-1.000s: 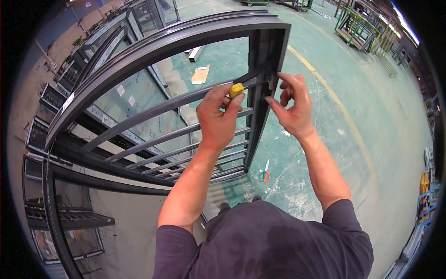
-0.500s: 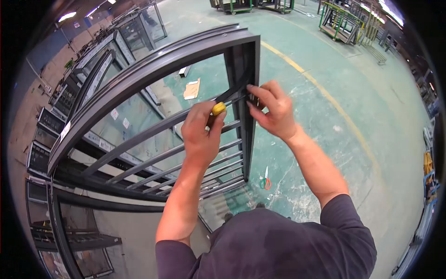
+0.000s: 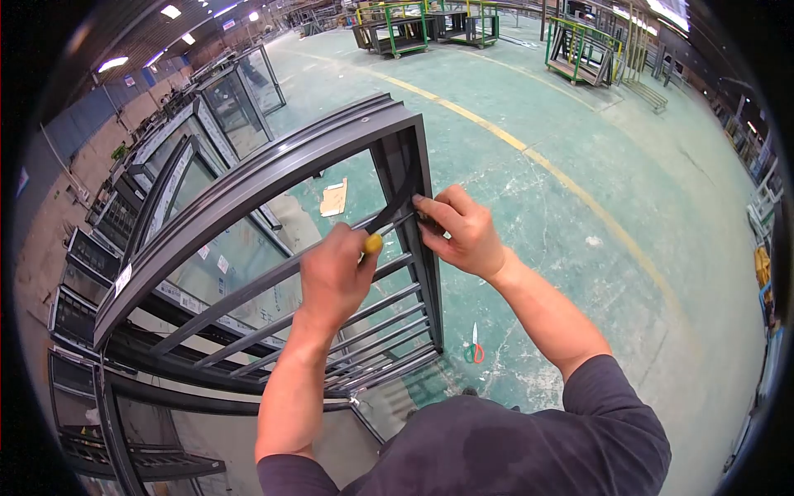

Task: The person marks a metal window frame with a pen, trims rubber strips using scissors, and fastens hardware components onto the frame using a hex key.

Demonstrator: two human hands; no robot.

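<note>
My left hand (image 3: pixel 332 269) is closed around a screwdriver, whose yellow handle (image 3: pixel 373 245) pokes out by the thumb. Its thin shaft points toward the window frame's right upright. A black rubber strip (image 3: pixel 392 211) curves from beside that hand up to the inner side of the dark metal window frame (image 3: pixel 273 165). My right hand (image 3: pixel 465 231) is at the outer edge of the upright, index finger and thumb bent in a pinch where strip and frame meet. Its fingertips partly hide the contact. Several horizontal bars (image 3: pixel 364 306) cross the frame below my hands.
Scissors (image 3: pixel 474 351) with red and green handles lie on the green floor near my feet. A piece of cardboard (image 3: pixel 333 198) lies beyond the frame. Glazed frames (image 3: pixel 178 190) stand at left. Green-railed carts (image 3: pixel 582 54) stand farther back, past a yellow floor line (image 3: pixel 513 140).
My view has tilted up, so the frame and both hands appear lower and farther left. The left hand keeps the yellow handle, and the right fingers stay at the upright.
</note>
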